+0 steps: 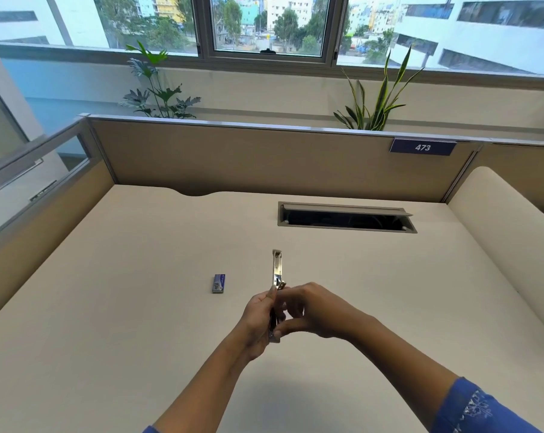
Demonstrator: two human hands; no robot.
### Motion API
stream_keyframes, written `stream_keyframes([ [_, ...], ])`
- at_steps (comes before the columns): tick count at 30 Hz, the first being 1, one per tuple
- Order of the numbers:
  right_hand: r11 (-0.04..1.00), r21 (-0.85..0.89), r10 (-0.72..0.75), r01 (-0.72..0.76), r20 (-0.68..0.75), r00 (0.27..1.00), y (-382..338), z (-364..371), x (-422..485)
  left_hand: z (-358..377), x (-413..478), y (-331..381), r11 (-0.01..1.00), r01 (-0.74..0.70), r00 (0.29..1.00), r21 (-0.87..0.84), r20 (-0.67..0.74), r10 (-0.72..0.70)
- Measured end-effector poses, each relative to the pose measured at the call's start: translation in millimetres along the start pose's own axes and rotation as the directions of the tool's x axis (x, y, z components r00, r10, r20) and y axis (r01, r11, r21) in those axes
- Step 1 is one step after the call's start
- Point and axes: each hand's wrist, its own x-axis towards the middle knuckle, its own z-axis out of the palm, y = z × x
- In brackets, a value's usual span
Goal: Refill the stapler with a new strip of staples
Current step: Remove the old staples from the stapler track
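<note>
Above the table (108, 307) | my left hand (258, 320) grips the stapler (277, 270), swung open for loading | right hand (314, 310) pinches its base (steadying, I judge) | staple box (218, 283) nearby.

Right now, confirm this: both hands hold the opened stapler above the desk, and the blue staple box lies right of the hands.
Wrong side. The head view shows the blue staple box lying on the desk left of the hands. The left hand and right hand do both hold the opened stapler above it.
</note>
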Motion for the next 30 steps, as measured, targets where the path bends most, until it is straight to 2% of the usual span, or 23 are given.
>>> stream_keyframes([
  [9, 0.994, -0.105, -0.036, 0.039, 0.03, 0.999, 6.9, 4.9, -4.7, 2.1, -2.3, -1.8, 0.999, 0.034, 0.999, -0.022, 0.001, -0.034],
  [15, 0.994, -0.093, -0.067, 0.064, -0.031, 0.997, 7.8, 12.1, -10.9, 4.5, -6.1, 0.6, 0.997, 0.051, 0.999, -0.055, 0.003, -0.051],
  [24, 0.949, -0.233, -0.254, 0.21, -0.177, 0.951, 5.5, 17.0, -14.0, 1.3, -10.8, 9.5, 0.997, 0.065, 0.997, -0.052, 0.038, -0.063],
  [30, 0.861, -0.37, -0.415, 0.348, -0.119, 0.902, 5.7, 10.0, -12.5, -3.8, -12.6, 5.6, 0.996, 0.08, 0.994, -0.044, 0.082, -0.076],
])
